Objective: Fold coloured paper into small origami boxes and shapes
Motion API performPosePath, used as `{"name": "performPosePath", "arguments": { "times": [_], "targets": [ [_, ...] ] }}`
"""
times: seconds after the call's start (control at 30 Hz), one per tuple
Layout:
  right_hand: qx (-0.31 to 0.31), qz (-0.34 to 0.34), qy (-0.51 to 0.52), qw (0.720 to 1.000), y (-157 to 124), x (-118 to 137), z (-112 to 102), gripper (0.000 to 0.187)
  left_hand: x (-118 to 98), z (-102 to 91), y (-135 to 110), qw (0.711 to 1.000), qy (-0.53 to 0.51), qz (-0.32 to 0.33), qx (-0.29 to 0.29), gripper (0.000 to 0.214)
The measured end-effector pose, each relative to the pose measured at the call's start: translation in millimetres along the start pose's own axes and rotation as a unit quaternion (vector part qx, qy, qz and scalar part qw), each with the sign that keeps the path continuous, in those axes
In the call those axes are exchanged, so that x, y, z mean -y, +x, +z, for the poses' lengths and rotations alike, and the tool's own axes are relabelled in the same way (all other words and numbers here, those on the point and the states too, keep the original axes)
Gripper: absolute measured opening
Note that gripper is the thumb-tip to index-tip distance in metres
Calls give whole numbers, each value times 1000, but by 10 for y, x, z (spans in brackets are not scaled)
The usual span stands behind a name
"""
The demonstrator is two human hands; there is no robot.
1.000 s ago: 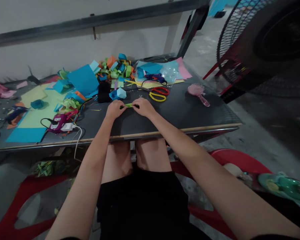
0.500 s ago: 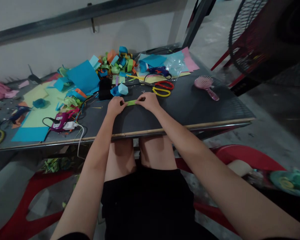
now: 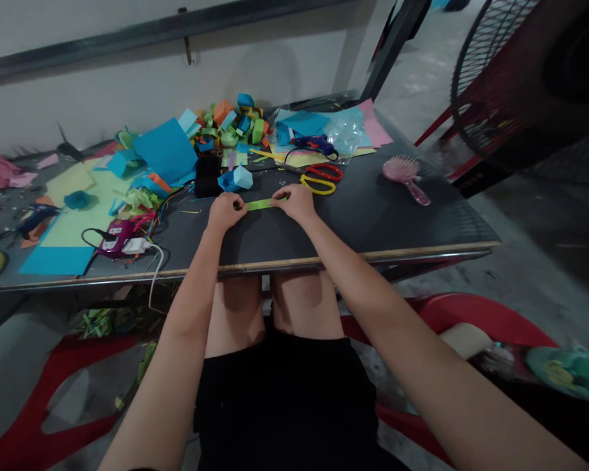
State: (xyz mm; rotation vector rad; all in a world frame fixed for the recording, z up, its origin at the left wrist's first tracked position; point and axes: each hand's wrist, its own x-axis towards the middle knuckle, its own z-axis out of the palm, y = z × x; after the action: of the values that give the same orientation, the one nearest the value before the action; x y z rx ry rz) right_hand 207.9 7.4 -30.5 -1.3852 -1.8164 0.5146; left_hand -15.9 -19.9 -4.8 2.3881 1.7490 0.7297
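Observation:
A narrow green paper strip point(image 3: 259, 205) is stretched between my two hands, just above or on the dark table. My left hand point(image 3: 226, 210) pinches its left end, and my right hand point(image 3: 295, 201) pinches the right end. Behind my left hand lie a blue folded paper piece point(image 3: 226, 181) and a pale blue one point(image 3: 243, 176). Scissors with one red and one yellow handle loop point(image 3: 318, 184) rest just beyond my right hand. My fingers cover both ends of the strip.
Folded paper pieces point(image 3: 228, 124) are heaped at the back of the table point(image 3: 373, 222). A pink hairbrush point(image 3: 403, 171) lies to the right, a glue gun point(image 3: 315, 144) on papers behind. At left are a purple power strip point(image 3: 116, 237) and blue sheets point(image 3: 164, 152). A fan point(image 3: 485, 72) stands far right.
My right hand has slid slightly to the right, so a longer stretch of the green strip shows between my hands. The whole view has shifted a little.

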Motion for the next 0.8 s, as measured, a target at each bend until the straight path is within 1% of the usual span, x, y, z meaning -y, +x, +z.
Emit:
{"name": "performPosePath", "arguments": {
  "times": [0.03,0.1,0.17,0.23,0.27,0.33,0.4,0.47,0.57,0.63,0.7,0.77,0.8],
  "targets": [
    [2,4,-5,1000,3,0,-2,26,-25,-8,-9,1000,5,3,-9,5],
    [12,-3,-19,1000,10,2,-7,29,-68,-20,-29,1000,10,23,-17,26],
    [24,-27,-40,999,12,12,-13,28,-91,-25,-48,998,18,59,13,37],
    [42,-68,-65,995,-6,41,-20,25,-96,-23,-70,994,30,93,53,38],
    [54,-93,-79,991,-24,66,-25,24,-98,-20,-83,992,35,105,63,37],
    [74,-145,-115,980,-77,132,-34,25,-114,-10,-105,990,43,117,62,34],
    [79,-179,-169,966,-131,213,-44,30,-162,1,-117,991,57,108,54,28],
    [77,-190,-219,954,-163,287,-55,31,-243,9,-112,992,85,81,52,25],
    [105,-191,-253,943,-159,350,-83,30,-384,5,-108,990,119,37,59,32],
    [141,-205,-257,934,-157,344,-119,32,-463,0,-148,990,123,15,70,33],
    [176,-230,-246,925,-189,297,-174,37,-522,1,-243,989,118,12,83,32],
    [208,-244,-219,922,-258,224,-243,48,-562,2,-373,990,113,17,78,48],
    [224,-240,-205,922,-299,185,-278,53,-576,-2,-437,990,106,25,92,55]
  ]
}}
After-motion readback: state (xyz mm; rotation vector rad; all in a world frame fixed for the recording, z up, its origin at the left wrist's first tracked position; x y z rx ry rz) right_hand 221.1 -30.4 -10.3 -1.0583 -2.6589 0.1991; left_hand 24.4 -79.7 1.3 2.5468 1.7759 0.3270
